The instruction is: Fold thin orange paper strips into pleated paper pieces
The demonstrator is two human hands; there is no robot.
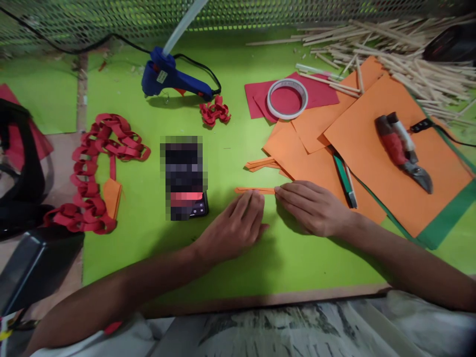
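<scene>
On the green mat, both hands flat, fingers loose, pressing an orange paper strip (255, 190).
Left hand (238, 225) at nine o'clock, right hand (310, 208) at three; flimsy, creasable, best pinched by its ends.

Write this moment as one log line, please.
left hand: flat on orange paper strip | right hand: fingertips on strip end | surface: green mat | nearby: phone, orange sheets

We see a thin orange paper strip (255, 190) lying flat on the green worktop (148, 248), long axis running left-right, narrow and slightly creased. Its left end is free; its right part sits under our fingertips, near the stack of orange sheets (305, 158)
</scene>
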